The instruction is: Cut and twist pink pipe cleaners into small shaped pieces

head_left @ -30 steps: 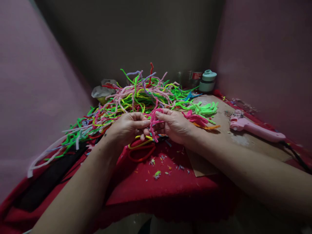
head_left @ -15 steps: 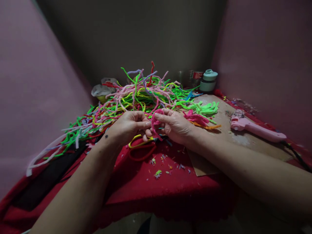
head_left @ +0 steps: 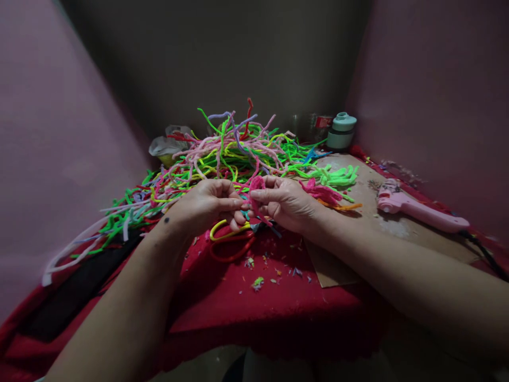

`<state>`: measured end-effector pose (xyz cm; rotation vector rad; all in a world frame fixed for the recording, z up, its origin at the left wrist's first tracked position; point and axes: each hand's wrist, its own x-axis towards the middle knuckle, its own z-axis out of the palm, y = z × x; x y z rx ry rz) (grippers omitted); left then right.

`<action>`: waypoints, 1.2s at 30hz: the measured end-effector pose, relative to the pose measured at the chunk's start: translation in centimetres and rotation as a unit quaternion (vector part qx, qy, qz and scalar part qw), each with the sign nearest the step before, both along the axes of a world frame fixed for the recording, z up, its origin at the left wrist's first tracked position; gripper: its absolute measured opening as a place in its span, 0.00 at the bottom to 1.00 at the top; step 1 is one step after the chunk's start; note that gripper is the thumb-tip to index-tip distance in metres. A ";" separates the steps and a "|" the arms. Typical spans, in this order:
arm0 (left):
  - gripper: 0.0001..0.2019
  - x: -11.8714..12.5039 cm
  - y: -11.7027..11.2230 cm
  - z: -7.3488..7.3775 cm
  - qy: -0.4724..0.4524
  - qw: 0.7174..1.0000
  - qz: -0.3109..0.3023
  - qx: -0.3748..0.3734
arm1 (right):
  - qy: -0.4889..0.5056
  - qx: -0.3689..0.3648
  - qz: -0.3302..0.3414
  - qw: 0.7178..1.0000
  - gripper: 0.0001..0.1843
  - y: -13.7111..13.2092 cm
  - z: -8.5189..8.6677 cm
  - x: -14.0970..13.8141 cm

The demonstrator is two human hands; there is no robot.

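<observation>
Pink pipe cleaner (head_left: 257,183), pinched in our right hand (head_left: 284,205), runs lengthwise toward us; our left hand (head_left: 209,205), just left of it, is narrow, its grip we cannot tell.

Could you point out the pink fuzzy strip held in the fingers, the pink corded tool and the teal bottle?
Pink fuzzy strip (head_left: 257,183), head view: its upper loop.
Pink corded tool (head_left: 423,213), head view: its body.
Teal bottle (head_left: 340,139), head view: below its dark band.

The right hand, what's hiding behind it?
Behind the right hand, a pink bundle, orange strands and a green bundle show. Anything the hand covers can't be seen.
</observation>
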<state>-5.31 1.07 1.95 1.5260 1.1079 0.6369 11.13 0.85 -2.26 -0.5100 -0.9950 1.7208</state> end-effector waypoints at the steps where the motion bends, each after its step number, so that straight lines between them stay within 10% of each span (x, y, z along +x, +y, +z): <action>1: 0.10 -0.2 0.1 0.0 0.018 1.000 0.001 0.017 | -0.010 -0.002 -0.012 1.000 0.14 0.0 0.0 0.0; 7: 0.14 0.0 -0.2 0.2 0.072 0.972 0.084 0.209 | -0.081 0.053 -0.067 0.993 0.14 0.1 -0.3 -0.1; 20: 0.11 0.9 -0.7 -0.4 -0.037 0.989 0.066 0.126 | -0.189 0.085 0.002 0.978 0.08 -0.4 -0.1 0.2; 36: 0.07 1.3 -1.1 0.3 0.154 0.958 0.039 0.238 | -0.323 0.090 0.034 0.941 0.05 -0.4 0.2 0.4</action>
